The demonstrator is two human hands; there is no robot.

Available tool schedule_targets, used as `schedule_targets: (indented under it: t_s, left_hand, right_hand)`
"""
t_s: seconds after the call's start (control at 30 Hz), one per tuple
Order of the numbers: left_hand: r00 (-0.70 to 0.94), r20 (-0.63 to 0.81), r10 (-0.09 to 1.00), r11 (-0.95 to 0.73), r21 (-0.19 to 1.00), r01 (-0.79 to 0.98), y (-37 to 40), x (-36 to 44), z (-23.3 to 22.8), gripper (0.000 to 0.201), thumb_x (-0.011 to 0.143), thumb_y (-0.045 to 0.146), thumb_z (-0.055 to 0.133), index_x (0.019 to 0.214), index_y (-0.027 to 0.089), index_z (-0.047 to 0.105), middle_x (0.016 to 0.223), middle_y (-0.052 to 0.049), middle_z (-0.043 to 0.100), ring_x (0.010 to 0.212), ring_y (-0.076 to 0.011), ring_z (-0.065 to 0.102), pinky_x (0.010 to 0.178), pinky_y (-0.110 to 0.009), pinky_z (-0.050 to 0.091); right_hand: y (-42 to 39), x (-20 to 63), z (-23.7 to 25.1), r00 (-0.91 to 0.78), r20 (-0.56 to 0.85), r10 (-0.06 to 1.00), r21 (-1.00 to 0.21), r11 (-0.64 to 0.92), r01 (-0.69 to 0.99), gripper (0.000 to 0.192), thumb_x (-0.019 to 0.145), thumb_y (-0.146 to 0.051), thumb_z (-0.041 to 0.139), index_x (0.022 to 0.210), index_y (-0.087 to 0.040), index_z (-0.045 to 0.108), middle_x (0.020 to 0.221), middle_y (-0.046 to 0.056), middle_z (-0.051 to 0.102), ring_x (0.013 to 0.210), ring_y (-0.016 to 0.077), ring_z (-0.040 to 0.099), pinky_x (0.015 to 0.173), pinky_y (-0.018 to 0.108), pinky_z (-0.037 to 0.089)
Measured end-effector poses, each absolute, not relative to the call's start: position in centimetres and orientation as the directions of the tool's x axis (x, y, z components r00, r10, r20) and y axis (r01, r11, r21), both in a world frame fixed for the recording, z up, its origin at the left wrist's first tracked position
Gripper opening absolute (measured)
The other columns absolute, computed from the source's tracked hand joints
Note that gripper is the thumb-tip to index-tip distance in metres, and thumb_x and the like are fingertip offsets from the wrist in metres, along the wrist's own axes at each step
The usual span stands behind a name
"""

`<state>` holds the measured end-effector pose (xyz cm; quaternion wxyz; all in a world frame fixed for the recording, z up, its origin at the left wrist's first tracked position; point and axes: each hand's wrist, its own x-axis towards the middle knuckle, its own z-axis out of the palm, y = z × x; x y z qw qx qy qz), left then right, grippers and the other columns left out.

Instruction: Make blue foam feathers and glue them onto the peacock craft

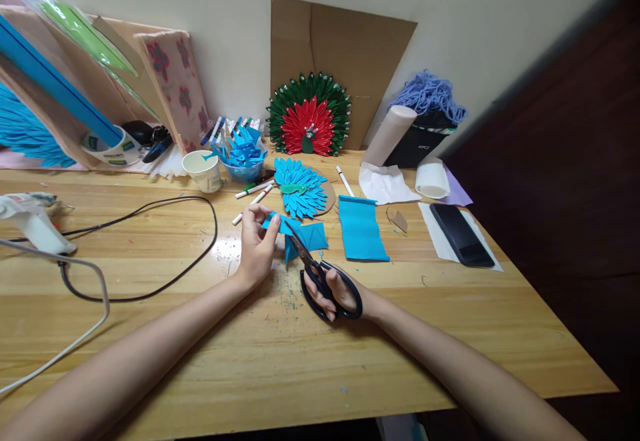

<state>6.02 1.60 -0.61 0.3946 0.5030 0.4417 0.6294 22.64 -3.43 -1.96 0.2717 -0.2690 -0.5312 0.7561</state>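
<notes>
Nearest on the wooden table (pixel 150 334), just before the blue paper fan (pixel 300 188), the right hand (pixel 337 291) grips black scissors (pixel 320 274), blades parted; the left hand (pixel 257 248) pinches a folded blue paper piece (pixel 300 234). Cutting seems underway; closing the blades needs the paper held steady.

The long table (pixel 150 334) is pale varnished wood with a soft sheen, while the small folded blue sheet (pixel 305 236) looks like matt paper or perhaps felt. The black-handled scissors (pixel 320 274) have glossy plastic loops and dull metal blades; the flat black phone (pixel 461 234) is smooth and shiny.
</notes>
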Motion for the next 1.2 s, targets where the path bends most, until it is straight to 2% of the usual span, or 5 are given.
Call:
schedule_targets:
  t_s: [0.27, 0.63, 0.87, 1.0, 1.2]
  left_hand:
    - [-0.108, 0.233, 0.966, -0.245, 0.963, -0.114, 1.4, 6.1, -0.5, 0.019, 0.077, 0.024, 0.058, 0.087, 0.022, 0.042, 0.074, 0.003, 0.045, 0.059, -0.0085, 0.045, 0.048, -0.019, 0.038]
    - [-0.109, 0.231, 0.967, -0.245, 0.959, -0.143, 1.5, 6.0, -0.6, 0.016, 0.079, 0.027, 0.055, 0.088, 0.023, 0.043, 0.07, 0.003, 0.043, 0.053, -0.0077, 0.042, 0.045, -0.018, 0.036]
    - [-0.113, 0.227, 0.967, -0.24, 0.963, -0.121, 1.6, 6.0, -0.7, 0.015, 0.08, 0.026, 0.054, 0.088, 0.022, 0.042, 0.071, 0.003, 0.044, 0.053, -0.0076, 0.042, 0.045, -0.018, 0.036]
    - [-0.095, 0.223, 0.97, -0.234, 0.963, -0.131, 1.6, 6.1, -0.6, 0.016, 0.079, 0.026, 0.054, 0.088, 0.022, 0.041, 0.072, 0.003, 0.044, 0.053, -0.0074, 0.042, 0.045, -0.017, 0.034]
    - [-0.088, 0.204, 0.975, -0.215, 0.965, -0.153, 1.5, 6.0, -0.8, 0.015, 0.08, 0.027, 0.053, 0.088, 0.022, 0.041, 0.072, 0.004, 0.043, 0.052, -0.0068, 0.041, 0.044, -0.017, 0.034]
  right_hand:
    - [-3.3, 22.6, -2.9, -0.713, -0.201, 0.672, -0.919, -0.381, -0.101, 0.075, 0.053, -0.088, 0.028, 0.071, -0.017, 0.043, 0.04, -0.007, 0.045, 0.03, 0.007, 0.043, 0.032, 0.02, 0.042]
    - [-3.4, 22.1, -1.7, -0.675, -0.149, 0.723, -0.958, -0.275, -0.083, 0.068, 0.06, -0.083, 0.034, 0.068, -0.016, 0.043, 0.037, -0.009, 0.039, 0.026, 0.0043, 0.035, 0.027, 0.015, 0.033]
    - [-3.2, 22.3, -2.0, -0.7, -0.222, 0.679, -0.929, -0.364, -0.059, 0.076, 0.056, -0.087, 0.024, 0.073, -0.016, 0.045, 0.04, -0.007, 0.045, 0.03, 0.0073, 0.043, 0.031, 0.017, 0.037]
    - [-3.1, 21.8, -1.5, -0.687, -0.25, 0.682, -0.919, -0.39, -0.052, 0.077, 0.052, -0.089, 0.025, 0.07, -0.017, 0.044, 0.038, -0.006, 0.044, 0.028, 0.0077, 0.042, 0.03, 0.018, 0.036]
    - [-3.2, 21.4, -0.7, -0.646, -0.186, 0.741, -0.958, -0.283, -0.049, 0.069, 0.059, -0.085, 0.033, 0.068, -0.017, 0.043, 0.036, -0.009, 0.039, 0.026, 0.006, 0.037, 0.028, 0.016, 0.031]
